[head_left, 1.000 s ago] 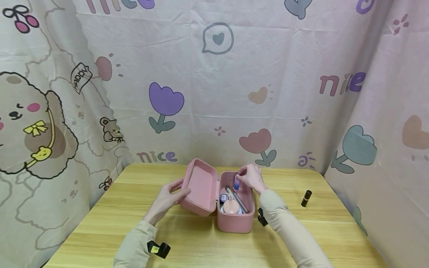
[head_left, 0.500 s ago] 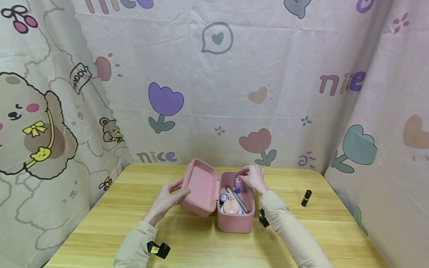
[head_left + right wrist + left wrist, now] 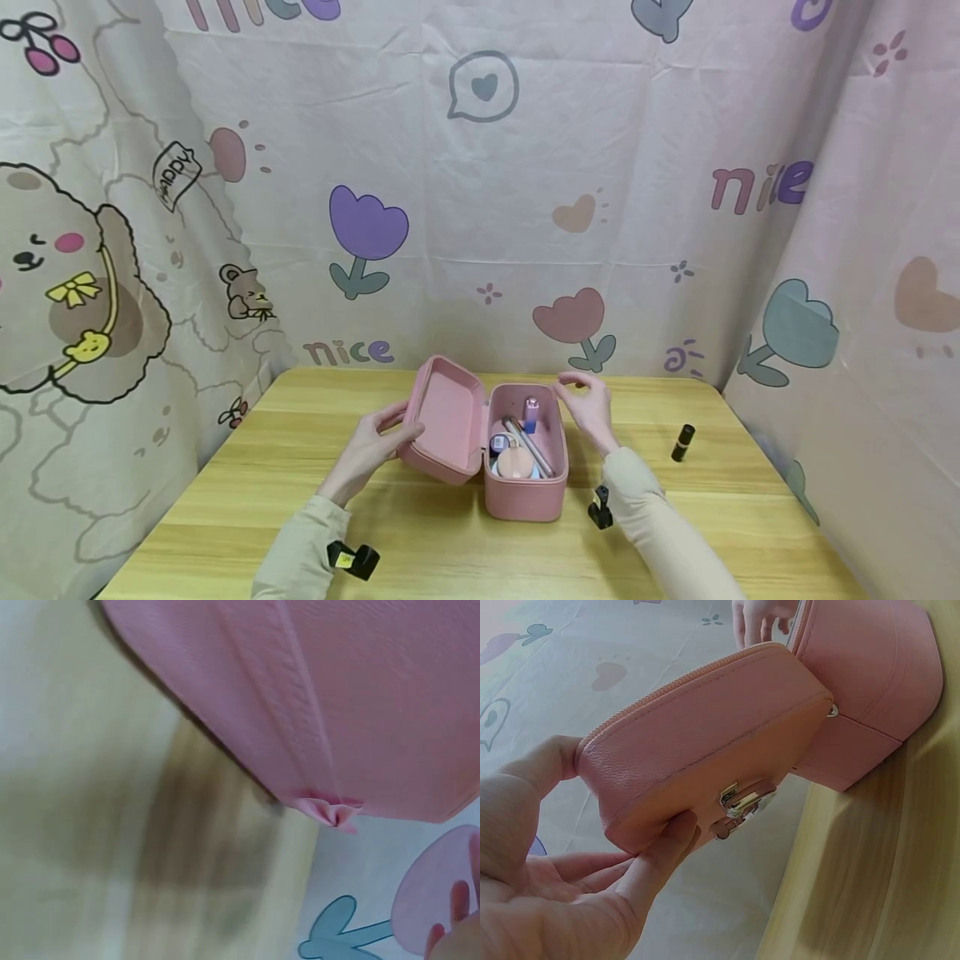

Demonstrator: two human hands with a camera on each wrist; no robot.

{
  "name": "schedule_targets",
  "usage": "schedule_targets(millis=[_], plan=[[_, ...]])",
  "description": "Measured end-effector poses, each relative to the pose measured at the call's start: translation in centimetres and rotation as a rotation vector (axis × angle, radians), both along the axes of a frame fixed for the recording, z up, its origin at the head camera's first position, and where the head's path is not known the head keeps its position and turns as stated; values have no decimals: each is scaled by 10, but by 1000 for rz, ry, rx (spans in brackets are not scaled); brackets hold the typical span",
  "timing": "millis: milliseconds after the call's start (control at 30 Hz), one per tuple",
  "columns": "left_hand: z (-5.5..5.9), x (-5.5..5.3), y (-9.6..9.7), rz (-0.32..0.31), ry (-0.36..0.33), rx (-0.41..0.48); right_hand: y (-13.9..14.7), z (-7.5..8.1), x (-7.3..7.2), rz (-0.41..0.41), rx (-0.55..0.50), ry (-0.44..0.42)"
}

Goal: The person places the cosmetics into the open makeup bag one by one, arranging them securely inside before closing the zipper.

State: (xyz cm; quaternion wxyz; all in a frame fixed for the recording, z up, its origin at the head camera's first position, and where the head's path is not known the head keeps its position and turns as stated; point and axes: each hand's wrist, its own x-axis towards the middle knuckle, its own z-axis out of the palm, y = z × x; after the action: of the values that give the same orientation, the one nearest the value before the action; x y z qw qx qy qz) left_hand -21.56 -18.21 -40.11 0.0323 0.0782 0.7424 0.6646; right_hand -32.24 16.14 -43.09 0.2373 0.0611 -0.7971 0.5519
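A pink zip-edged cosmetic case (image 3: pixel 525 500) stands on the table with its lid (image 3: pixel 448 417) swung out to the left. My left hand (image 3: pixel 367 450) grips the lid's outer end; in the left wrist view the thumb and fingers pinch the lid's edge near a metal clasp (image 3: pixel 742 806). Inside the case a small purple-blue bottle (image 3: pixel 531 417) leans at the far end. Slim pens or brushes (image 3: pixel 534 450), a round beige piece (image 3: pixel 516 463) and a dark round jar (image 3: pixel 498 443) lie nearer. My right hand (image 3: pixel 590 412) hovers beside the case's right rim, holding nothing.
A black lipstick-like tube (image 3: pixel 682 442) stands to the right on the wooden table (image 3: pixel 420 550). A patterned cloth (image 3: pixel 465 183) hangs behind and at both sides. Black cameras are strapped to both wrists.
My right hand has released the purple-blue bottle inside the case and moved up and right, out over the rim. The left hand keeps its hold on the lid.
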Motion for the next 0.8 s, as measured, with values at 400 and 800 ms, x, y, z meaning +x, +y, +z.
schedule_targets(millis=[400,800], plan=[[0,0,0,0,-1,-4,27,-23,18,-261,-196,173],[1,0,0,7,0,-15,70,-32,27,-647,-409,196]])
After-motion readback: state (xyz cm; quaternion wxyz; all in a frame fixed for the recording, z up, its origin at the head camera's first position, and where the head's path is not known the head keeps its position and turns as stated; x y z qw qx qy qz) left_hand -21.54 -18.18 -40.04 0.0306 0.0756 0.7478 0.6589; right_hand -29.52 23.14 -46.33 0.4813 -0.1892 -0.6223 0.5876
